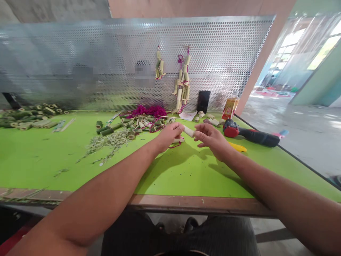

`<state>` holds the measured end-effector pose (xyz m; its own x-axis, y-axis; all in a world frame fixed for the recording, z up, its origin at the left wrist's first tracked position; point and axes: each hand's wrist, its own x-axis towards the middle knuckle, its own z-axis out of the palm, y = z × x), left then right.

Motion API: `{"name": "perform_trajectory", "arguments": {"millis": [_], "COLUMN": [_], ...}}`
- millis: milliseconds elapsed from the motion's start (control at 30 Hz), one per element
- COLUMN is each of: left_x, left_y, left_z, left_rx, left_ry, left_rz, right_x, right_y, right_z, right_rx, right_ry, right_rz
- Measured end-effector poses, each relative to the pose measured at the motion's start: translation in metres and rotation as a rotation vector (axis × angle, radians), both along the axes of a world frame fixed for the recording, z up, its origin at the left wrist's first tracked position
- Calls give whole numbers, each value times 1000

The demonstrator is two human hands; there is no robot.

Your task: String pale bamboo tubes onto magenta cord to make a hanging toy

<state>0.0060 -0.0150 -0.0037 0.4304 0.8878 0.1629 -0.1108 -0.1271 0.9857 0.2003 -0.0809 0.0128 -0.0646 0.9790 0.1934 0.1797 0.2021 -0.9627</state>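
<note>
Over the green tabletop, a pale, short bamboo piece point(189, 131) is held up between my two hands. My left hand point(170, 136) pinches its left end between thumb and fingers. At the other end, my right hand point(209, 139) has its fingers partly curled and apart, with the fingertips close to the piece; whether they touch it I cannot tell. Just below my left hand lies another pale piece point(178, 140) with purple string around it.
Cut bamboo pieces point(128, 126), purple string point(149, 111) and shavings point(109, 142) lie left of centre. A power drill point(250, 135), yellow tool point(238, 147) and bottle point(230, 106) stand or lie right. Bamboo figures point(182, 81) hang on the perforated metal panel point(119, 64).
</note>
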Motion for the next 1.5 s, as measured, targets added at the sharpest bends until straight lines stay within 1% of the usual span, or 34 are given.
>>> {"name": "perform_trajectory", "arguments": {"millis": [100, 167, 233, 300, 367, 400, 433, 500, 600, 667, 733, 833, 967, 1067, 1133, 1233, 1333, 1500], "left_x": [3, 4, 4, 4, 4, 4, 3, 3, 2, 1, -1, -5, -10, -11, -11, -9, -7, -6], "left_y": [-7, -10, -11, -11, -11, -11, -11, -11, -9, -8, -6, -6, -8, -10, -11, -11, -11, -11], "left_z": [5, 9, 13, 15, 15, 14, 12, 9, 4, 1, 1, 4, 14, 19, 21, 20, 18, 15], "left_rx": [41, 83, 230, 457, 636, 670, 664, 583, 458, 439, 433, 397, 332, 301, 301, 361, 417, 430], "left_ry": [78, 118, 212, 326, 405, 423, 434, 427, 363, 349, 384, 461, 571, 546, 481, 408, 380, 371], "left_rz": [23, 31, 59, 75, 36, 12, -9, -36, -79, -97, -93, -93, -85, -95, -70, -36, -29, -19], "right_x": [1, 0, -1, -1, 0, 0, 1, 1, 1, 2, 3, 5, 6, 5, 5, 4, 4, 3], "right_y": [1, 3, 5, 7, 9, 9, 10, 10, 11, 11, 12, 13, 12, 11, 11, 12, 13, 13], "right_z": [-3, -6, -9, -12, -14, -14, -15, -15, -15, -16, -16, -16, -15, -14, -14, -15, -15, -16], "right_rx": [123, 167, 169, 155, 141, 136, 135, 136, 143, 149, 153, 155, 144, 131, 140, 159, 163, 168], "right_ry": [-143, -197, -218, -269, -377, -435, -478, -522, -504, -484, -469, -465, -471, -466, -467, -494, -516, -523], "right_rz": [-34, -26, 6, 35, 45, 46, 43, 36, 5, -3, 3, -2, -38, -34, -32, -28, -13, 8]}}
